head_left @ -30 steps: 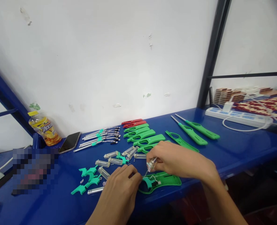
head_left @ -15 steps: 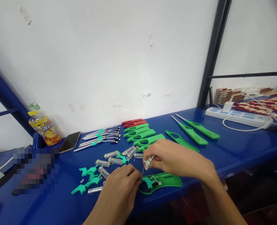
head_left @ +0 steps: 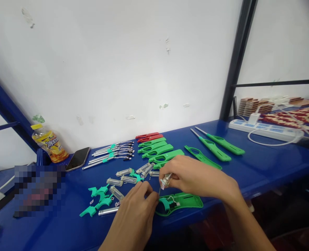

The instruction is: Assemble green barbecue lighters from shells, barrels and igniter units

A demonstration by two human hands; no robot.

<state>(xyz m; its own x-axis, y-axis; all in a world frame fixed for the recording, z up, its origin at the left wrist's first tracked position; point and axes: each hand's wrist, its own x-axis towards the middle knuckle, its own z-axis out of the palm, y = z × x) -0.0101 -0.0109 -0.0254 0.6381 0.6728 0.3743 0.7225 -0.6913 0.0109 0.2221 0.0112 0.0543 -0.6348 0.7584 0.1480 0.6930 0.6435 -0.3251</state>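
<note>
My right hand [head_left: 180, 174] pinches a clear fuel tank [head_left: 166, 179] above the table. A thin tube [head_left: 159, 191] hangs down from the tank to the closed fingertips of my left hand [head_left: 138, 205], which appear to pinch its end. Beneath both hands lies a green lighter half-shell [head_left: 192, 201], hollow side up, holding a teal trigger [head_left: 165, 203] and a black igniter part [head_left: 174, 205] with a white wire. From under my left hand a silver metal barrel [head_left: 108, 211] sticks out leftward. The left fingertips hide the front end of the shell.
Loose fuel tanks [head_left: 114, 182] and teal triggers [head_left: 102, 200] lie left of my hands. Behind are barrel assemblies [head_left: 110, 153], green shells [head_left: 157, 150] and red shells [head_left: 150, 137]. Two long lighters [head_left: 217, 150], a power strip [head_left: 266, 130], a phone [head_left: 78, 158] and a bottle [head_left: 50, 143] stand around.
My left hand has shifted slightly, its fingers drawn a little to the right at the tube. My right hand holds the fuel tank in nearly the same place.
</note>
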